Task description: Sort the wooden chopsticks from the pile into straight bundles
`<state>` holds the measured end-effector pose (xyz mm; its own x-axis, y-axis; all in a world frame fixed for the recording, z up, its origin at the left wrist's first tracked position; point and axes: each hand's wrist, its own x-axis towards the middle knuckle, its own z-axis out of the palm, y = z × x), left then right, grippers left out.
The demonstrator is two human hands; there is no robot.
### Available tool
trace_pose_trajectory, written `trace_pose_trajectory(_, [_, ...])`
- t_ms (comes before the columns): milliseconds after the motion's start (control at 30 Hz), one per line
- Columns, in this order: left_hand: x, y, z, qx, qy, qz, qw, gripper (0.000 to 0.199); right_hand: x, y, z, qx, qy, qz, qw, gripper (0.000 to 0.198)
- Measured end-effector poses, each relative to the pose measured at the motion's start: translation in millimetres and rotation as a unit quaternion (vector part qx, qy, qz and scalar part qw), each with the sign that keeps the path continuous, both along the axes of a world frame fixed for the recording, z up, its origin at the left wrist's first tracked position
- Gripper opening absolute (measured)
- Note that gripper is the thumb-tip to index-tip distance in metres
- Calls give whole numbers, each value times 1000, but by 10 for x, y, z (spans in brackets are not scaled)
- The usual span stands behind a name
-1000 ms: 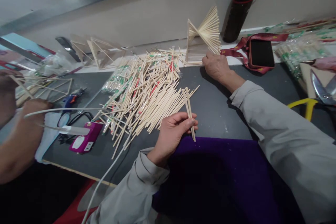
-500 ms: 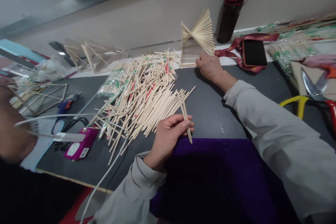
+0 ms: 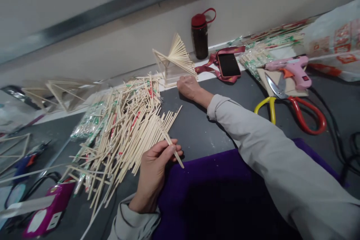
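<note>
My left hand [image 3: 157, 165] pinches a pair of pale wooden chopsticks [image 3: 169, 140], slanting up and away over the heap. Beyond it lies a large pile of loose chopsticks [image 3: 140, 120], the nearer ones roughly side by side. My right hand [image 3: 189, 87] reaches to the back of the table, its fingers curled at the front base of a twisted chopstick model [image 3: 180, 58]. Whatever those fingers grip is hidden. The model fans out in a spiral on a thin frame.
A dark bottle [image 3: 200, 37] and a phone on a red strap [image 3: 229, 64] stand behind. Rightward are scissors [image 3: 281, 93], a pink glue gun [image 3: 299, 69] and a plastic bag [image 3: 337, 41]. Leftward sit a magenta power socket [image 3: 50, 210], a blue glue gun [image 3: 25, 163] and stick frames [image 3: 62, 95].
The view has swung right, bringing the pink glue gun and plastic bag fully in and losing another person's arm at left. The chopsticks in my left hand tilt more; my right hand stays by the model.
</note>
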<state>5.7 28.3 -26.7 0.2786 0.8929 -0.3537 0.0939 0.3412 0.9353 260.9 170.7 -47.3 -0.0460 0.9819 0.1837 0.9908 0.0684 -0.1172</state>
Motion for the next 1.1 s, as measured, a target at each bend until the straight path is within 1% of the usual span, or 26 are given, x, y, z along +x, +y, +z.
trace_pose_trajectory(200, [33,12,5,8,4,-1,1000,29,11,3,-52,30,-9,-7,999,44])
trace_pose_trajectory(733, [8,15,-19,16,0,-12,1000,27,22,-53,-44,37,-35,-6,999,44])
trace_pose_trajectory(967, [16,-4,-41,20,-23,-24,999,25,20,-87,-48,29,-64,-28,997,45])
trace_pose_trajectory(1100, [23,5,-57,7,-47,-20,999,27,29,-101,-72,34,-67,-58,996,45])
